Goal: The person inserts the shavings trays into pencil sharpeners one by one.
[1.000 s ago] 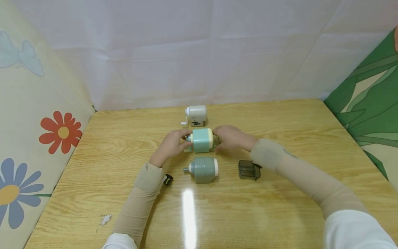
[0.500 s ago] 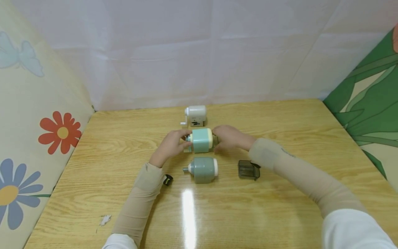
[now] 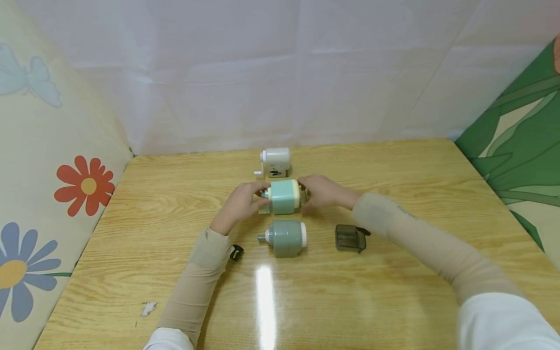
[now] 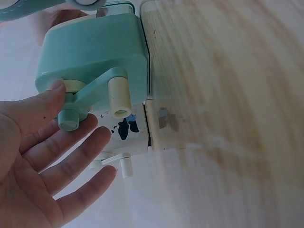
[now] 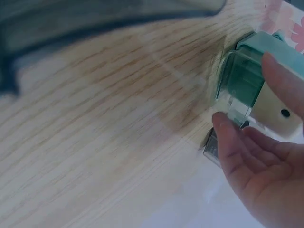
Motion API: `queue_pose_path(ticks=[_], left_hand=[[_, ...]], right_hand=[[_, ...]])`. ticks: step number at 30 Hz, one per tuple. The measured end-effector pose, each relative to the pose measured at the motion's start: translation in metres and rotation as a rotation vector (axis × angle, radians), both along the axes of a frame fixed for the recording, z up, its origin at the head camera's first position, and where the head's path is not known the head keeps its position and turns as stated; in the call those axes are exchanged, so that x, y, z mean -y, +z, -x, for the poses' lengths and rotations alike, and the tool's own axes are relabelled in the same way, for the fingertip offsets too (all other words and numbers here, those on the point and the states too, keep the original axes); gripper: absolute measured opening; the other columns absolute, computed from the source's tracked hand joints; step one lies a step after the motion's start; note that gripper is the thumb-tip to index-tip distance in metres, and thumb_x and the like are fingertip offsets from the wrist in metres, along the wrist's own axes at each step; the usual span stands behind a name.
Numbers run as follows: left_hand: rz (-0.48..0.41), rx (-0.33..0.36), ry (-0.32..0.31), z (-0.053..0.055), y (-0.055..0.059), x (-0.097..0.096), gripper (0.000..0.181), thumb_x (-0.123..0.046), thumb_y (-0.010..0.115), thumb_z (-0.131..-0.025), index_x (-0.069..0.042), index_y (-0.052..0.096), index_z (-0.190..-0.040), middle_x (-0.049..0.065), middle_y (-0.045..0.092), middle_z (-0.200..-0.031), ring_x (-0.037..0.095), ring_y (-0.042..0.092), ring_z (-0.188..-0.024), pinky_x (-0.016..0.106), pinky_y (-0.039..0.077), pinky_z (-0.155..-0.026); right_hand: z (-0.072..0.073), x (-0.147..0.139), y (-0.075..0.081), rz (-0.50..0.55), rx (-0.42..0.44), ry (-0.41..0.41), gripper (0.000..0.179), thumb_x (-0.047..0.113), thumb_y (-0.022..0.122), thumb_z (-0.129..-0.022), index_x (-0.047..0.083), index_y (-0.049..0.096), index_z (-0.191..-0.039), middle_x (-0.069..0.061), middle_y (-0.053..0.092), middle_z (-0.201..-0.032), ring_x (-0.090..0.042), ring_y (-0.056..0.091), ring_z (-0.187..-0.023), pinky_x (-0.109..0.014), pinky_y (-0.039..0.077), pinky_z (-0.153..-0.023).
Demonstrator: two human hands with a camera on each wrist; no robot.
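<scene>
A mint-green crank pencil sharpener [image 3: 283, 197] stands mid-table between my hands. My left hand [image 3: 239, 205] is at its crank end. In the left wrist view the thumb and forefinger pinch the crank hub [image 4: 70, 116], while the other fingers spread loosely below the cream crank knob [image 4: 120, 97]. On the opposite end, my right hand [image 3: 323, 191] holds the clear shavings drawer [image 5: 240, 78] by its sides between thumb and fingers. The drawer sticks out past the cream face [image 5: 275, 111] of the sharpener.
A grey-green sharpener [image 3: 286, 238] lies nearer me, and a white-grey one [image 3: 277, 163] stands behind. A dark see-through drawer [image 3: 347, 238] sits to the right, beneath my right forearm. A torn patch [image 3: 149, 308] marks the table at front left.
My right hand shifts very slightly at the drawer end, its forearm lifting a little. The left hand and the sharpeners stay in place.
</scene>
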State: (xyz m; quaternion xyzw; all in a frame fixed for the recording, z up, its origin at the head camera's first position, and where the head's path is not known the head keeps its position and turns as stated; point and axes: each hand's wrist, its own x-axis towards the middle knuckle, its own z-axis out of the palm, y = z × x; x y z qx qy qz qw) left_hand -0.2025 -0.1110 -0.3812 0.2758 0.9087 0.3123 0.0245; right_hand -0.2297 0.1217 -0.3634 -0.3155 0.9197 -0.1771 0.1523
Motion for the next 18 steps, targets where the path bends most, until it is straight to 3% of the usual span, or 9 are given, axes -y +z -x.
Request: queue_pose_path(ticks=[8, 18], left_hand=[[0.005, 0.001, -0.006, 0.001, 0.0, 0.0, 0.039, -0.014, 0.063, -0.086, 0.001, 0.055, -0.121, 0.014, 0.061, -0.112, 0.023, 0.059, -0.093, 0.035, 0.049, -0.083], [-0.004, -0.008, -0.019, 0.001, -0.002, 0.001, 0.039, -0.014, 0.063, -0.087, 0.001, 0.054, -0.122, 0.014, 0.06, -0.113, 0.023, 0.059, -0.093, 0.034, 0.048, -0.083]], right_hand=[[0.012, -0.012, -0.007, 0.141, 0.136, 0.042, 0.061, 0.003, 0.078, -0.065, -0.011, 0.05, -0.117, -0.02, 0.059, -0.104, -0.025, 0.061, -0.084, -0.032, 0.052, -0.076], [0.018, -0.016, -0.014, 0.116, 0.111, 0.105, 0.061, 0.014, 0.081, -0.064, -0.008, 0.053, -0.114, -0.004, 0.059, -0.077, -0.015, 0.054, -0.069, -0.027, 0.049, -0.064]])
